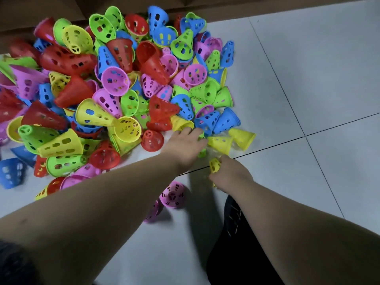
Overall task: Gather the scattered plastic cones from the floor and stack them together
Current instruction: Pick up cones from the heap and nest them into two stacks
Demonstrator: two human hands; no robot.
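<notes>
Hands beside the cone pile [115, 79]: right hand [231, 174] pinches a yellow cone [214, 165], left hand [184, 141] blurred, grip unclear.

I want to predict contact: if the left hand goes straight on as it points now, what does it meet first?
Probably the blue cones lying just beyond the left hand, though depth is unclear.

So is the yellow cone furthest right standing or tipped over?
Tipped over: the yellow cone lies on its side, wide rim facing right.
</notes>
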